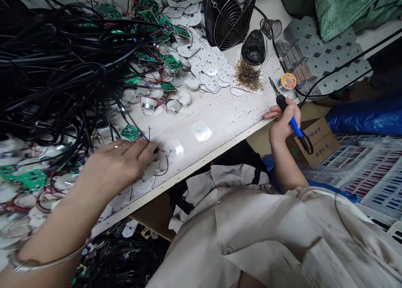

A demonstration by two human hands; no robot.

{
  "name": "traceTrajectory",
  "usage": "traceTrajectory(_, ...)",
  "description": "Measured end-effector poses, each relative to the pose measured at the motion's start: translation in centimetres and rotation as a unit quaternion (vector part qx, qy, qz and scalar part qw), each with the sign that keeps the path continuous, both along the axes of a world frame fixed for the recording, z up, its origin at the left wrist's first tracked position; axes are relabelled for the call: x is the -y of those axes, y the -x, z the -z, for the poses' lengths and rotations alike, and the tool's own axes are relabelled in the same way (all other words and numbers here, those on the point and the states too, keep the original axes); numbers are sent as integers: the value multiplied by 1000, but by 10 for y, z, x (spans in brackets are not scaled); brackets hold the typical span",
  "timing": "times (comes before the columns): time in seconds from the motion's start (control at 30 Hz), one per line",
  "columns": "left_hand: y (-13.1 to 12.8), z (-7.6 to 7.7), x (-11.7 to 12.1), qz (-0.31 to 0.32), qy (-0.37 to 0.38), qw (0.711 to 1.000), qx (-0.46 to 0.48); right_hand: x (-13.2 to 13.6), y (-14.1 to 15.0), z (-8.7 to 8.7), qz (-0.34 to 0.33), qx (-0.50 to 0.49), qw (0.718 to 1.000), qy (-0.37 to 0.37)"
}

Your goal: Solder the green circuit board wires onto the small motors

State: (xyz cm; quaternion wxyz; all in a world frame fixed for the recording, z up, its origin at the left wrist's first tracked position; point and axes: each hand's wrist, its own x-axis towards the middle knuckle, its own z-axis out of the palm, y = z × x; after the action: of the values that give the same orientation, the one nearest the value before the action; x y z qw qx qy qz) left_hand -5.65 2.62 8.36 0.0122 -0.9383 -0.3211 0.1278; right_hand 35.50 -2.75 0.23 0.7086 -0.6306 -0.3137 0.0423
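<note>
My left hand (pixel 119 166) pinches a thin dark wire (pixel 148 136) at the bench surface, close to a round white metal LED plate (pixel 174 150) with red wires. A small green circuit board (pixel 131 132) lies just beyond my fingers. My right hand (pixel 282 120) rests at the bench's front edge, gripping a blue-handled soldering iron (pixel 293 125) with its tip pointing up and away. That tip is close to a spool of solder (pixel 288 81). Another bare white plate (pixel 201 131) lies between my hands on the white workbench (pixel 226 116).
Thick bundles of black cable (pixel 56 70) and green boards (pixel 157 24) crowd the left and back. Behind stand a caged fan (pixel 230 18), an iron holder coil (pixel 270 27) and brown scraps (pixel 248 75). Perforated metal sheets (pixel 317 53), a cardboard box (pixel 317 141) and white crates (pixel 370 179) lie right.
</note>
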Motion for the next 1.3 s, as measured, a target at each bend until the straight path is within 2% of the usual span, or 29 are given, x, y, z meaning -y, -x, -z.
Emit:
traceTrajectory(0.1, 8, 10, 5, -41, 6, 994, 105, 14, 35, -5, -71, 36, 997, -5)
traceTrajectory(0.2, 10, 13, 15, -116, 18, 975, 187, 30, 69, -5, -172, 58, 983, 6)
traceTrajectory(0.3, 5, 12, 25, -181, 76, 951, 240, 39, 90, -1, -278, 132, 951, -12)
traceTrajectory(0.37, -1, 13, 28, -236, 104, 926, 275, 38, 98, 4, -322, 216, 922, -25)
traceTrajectory(0.5, -18, 19, 29, -357, 77, 868, 337, 29, 108, 6, -361, 332, 871, 16)
traceTrajectory(0.6, -30, 29, 33, -387, 7, 844, 373, 27, 113, 3, -354, 375, 855, 59)
traceTrajectory(0.7, -38, 39, 43, -371, -58, 827, 419, 27, 115, 4, -342, 422, 836, 73)
traceTrajectory(0.87, -55, 52, 60, -219, -137, 883, 392, 29, 115, 10, -365, 415, 830, 72)
traceTrajectory(0.97, -70, 55, 58, -172, -165, 900, 364, 31, 115, 9, -396, 378, 834, 70)
traceTrajectory(1.1, -83, 60, 50, -177, -139, 908, 352, 38, 120, 2, -423, 344, 833, 91)
traceTrajectory(1.2, -87, 65, 49, -176, -88, 917, 346, 42, 125, -2, -421, 333, 834, 129)
traceTrajectory(1.3, -88, 68, 50, -165, -78, 927, 329, 41, 127, -5, -430, 300, 839, 144)
